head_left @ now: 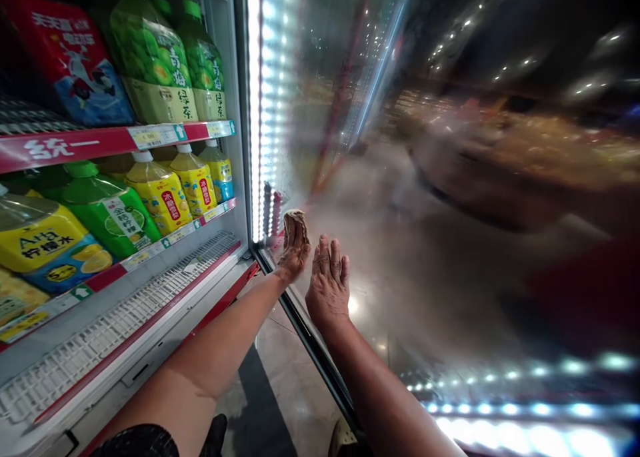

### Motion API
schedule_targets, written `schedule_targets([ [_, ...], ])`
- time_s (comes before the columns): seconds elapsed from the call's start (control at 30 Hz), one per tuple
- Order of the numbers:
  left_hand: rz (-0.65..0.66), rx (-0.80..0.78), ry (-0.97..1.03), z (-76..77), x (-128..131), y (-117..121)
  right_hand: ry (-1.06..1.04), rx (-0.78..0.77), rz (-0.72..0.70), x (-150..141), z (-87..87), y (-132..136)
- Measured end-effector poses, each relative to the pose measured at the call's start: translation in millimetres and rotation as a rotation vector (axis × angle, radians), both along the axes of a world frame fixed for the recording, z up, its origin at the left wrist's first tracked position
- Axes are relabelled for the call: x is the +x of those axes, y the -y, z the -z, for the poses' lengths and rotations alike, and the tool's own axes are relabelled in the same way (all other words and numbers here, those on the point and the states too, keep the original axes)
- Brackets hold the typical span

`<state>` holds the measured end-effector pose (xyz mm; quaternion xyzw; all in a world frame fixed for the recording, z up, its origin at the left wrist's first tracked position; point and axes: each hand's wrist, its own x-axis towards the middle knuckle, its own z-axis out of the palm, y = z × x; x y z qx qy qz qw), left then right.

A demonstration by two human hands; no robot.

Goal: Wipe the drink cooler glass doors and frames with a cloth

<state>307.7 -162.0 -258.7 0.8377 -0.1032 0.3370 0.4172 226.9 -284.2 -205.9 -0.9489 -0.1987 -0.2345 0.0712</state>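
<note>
My left hand [295,254] reaches forward to the lower part of an open glass door [400,257], near its hinge side. A crumpled light cloth [294,216] is under its fingers, pressed against the glass. Close to its right, my right hand [329,287] is open and seems to lie flat on the same glass, fingers stretched upward and back of the hand toward me. Its thumb is hidden. I cannot tell how tightly the left fingers grip the cloth.
On the left stands a drinks fridge with green tea bottles [150,57], yellow bottles [159,194] and a red-and-blue pack [70,57]. Below them is a white wire shelf [125,324]. The dark door frame edge [315,350] slants toward me. Reflected lights blur the glass.
</note>
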Motion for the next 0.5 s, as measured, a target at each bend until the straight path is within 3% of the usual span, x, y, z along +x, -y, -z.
schedule_targets([
  [0.27, 0.020, 0.103, 0.037, -2.5, -10, 13, -0.113, -0.032, -0.031, -10, -7.3, 13],
  [0.4, -0.048, 0.035, 0.021, -5.8, -9, 16, -0.126, -0.016, -0.030, -14, -9.5, 16],
  [0.5, -0.045, 0.069, -0.011, -1.2, -17, 25, -0.112, -0.011, -0.045, -16, -8.2, 19],
])
